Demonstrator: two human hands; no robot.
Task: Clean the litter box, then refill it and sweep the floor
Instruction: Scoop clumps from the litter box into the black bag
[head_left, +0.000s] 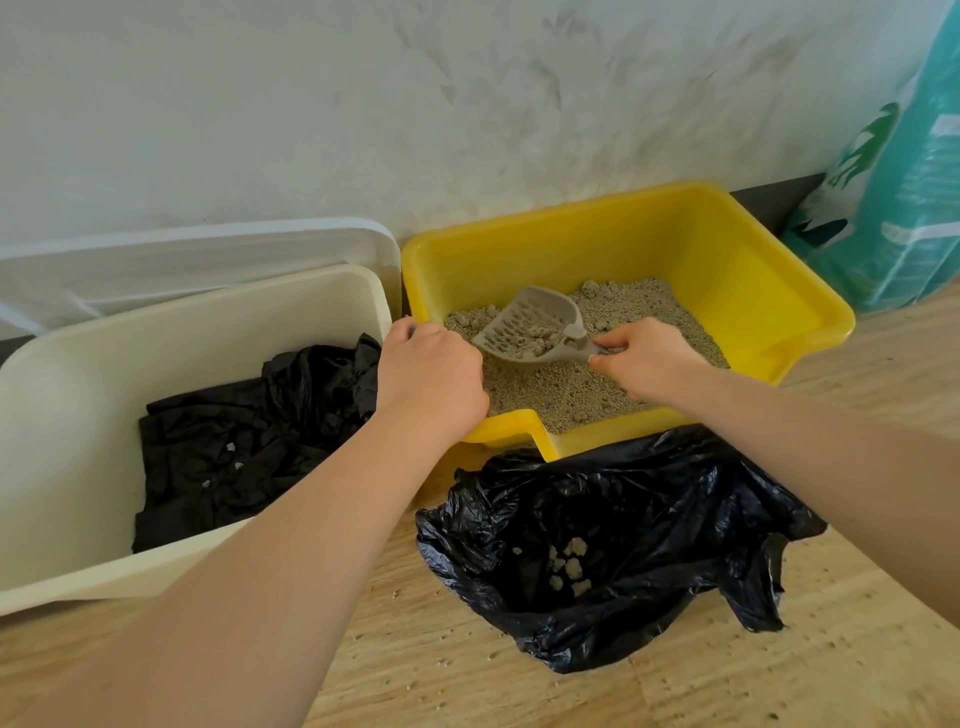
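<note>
A yellow litter box stands against the wall, partly filled with grey litter. A grey slotted scoop rests in the litter with several clumps in its bowl. My right hand is shut on the scoop's handle. My left hand grips the box's left rim near its front corner. An open black rubbish bag lies on the floor right in front of the box, with several pale clumps inside.
A white bin with a black liner stands to the left, its lid leaning on the wall behind. A teal litter sack leans at the right. Scattered litter grains dot the wooden floor.
</note>
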